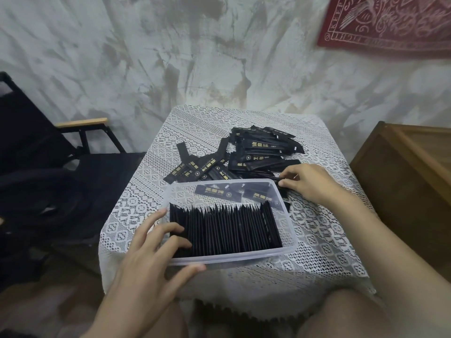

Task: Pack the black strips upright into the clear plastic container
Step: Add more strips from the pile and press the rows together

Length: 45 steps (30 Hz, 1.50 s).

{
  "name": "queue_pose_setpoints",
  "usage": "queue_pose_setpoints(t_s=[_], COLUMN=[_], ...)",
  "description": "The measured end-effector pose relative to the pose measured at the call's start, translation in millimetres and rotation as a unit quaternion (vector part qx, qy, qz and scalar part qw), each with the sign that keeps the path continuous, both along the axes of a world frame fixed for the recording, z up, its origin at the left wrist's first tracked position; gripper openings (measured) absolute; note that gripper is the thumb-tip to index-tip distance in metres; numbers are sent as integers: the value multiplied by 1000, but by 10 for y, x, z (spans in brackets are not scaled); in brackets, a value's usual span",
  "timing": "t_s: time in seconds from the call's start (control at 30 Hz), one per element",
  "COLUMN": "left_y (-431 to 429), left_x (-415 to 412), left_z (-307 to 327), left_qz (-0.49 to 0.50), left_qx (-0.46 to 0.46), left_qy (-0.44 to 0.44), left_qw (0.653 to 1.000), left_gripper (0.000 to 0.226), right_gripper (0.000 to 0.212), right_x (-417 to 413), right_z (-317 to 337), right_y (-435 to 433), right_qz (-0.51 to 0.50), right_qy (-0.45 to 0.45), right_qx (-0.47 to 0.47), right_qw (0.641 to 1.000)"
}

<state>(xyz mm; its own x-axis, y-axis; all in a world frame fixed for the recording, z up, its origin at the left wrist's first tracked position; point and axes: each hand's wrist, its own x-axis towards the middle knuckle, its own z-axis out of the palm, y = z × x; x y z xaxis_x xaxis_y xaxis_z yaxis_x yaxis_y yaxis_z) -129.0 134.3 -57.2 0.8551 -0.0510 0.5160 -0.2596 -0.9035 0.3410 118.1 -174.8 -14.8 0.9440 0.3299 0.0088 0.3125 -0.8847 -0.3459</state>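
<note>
My left hand (156, 250) lies spread over the near-left corner of the clear rectangular plastic container (244, 257). Its thumb is along the near wall, and the relaxed fingers rest on the tops of the black strips standing upright in a packed row (227, 228). The container sits on a table covered in white lace cloth (322, 240). Past its far-right corner, my right hand (310, 181) pinches a single black strip (283, 189) between thumb and fingertips. Beyond it is the loose heap of black gold-printed strips (256, 152), and a black chair with a wooden armrest (83, 123) stands to the left.
</note>
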Motion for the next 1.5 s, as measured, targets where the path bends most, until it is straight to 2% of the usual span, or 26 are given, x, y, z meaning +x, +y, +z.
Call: queue_pose_setpoints(t_s=[0.27, 0.4, 0.53, 0.63, 0.77, 0.93, 1.23, 1.5], left_y=[-1, 1, -2, 0, -5, -3, 5, 12], left_x=[-3, 2, 6, 10, 17, 27, 25, 13], left_z=[0, -5, -4, -9, -9, -4, -11, -20], left_qz=[0, -2, 0, -4, 1, -5, -4, 0], left_qx=[-4, -6, -5, -2, -1, 8, 8, 8], left_qy=[3, -1, -3, -3, -1, -9, -7, -3], left_qw=[1000, 1000, 1000, 1000, 1000, 1000, 1000, 1000], left_gripper=[49, 51, 52, 52, 53, 56, 57, 54], right_gripper=[24, 12, 14, 6, 9, 11, 26, 20], right_x=[-17, -45, -93, -110, -108, -148, -174, -170], right_z=[-46, -18, 102, 181, 234, 1, -59, -44], right_y=[46, 17, -144, -263, -344, -247, 26, 226], right_qz=[10, -1, -18, -33, -36, -22, -25, 0], right_qy=[-11, -25, -40, -53, -21, 26, -18, -43], right_qx=[0, 21, 25, 54, 33, -6, 36, 43], right_qw=[1000, 999, 999, 997, 999, 999, 999, 998])
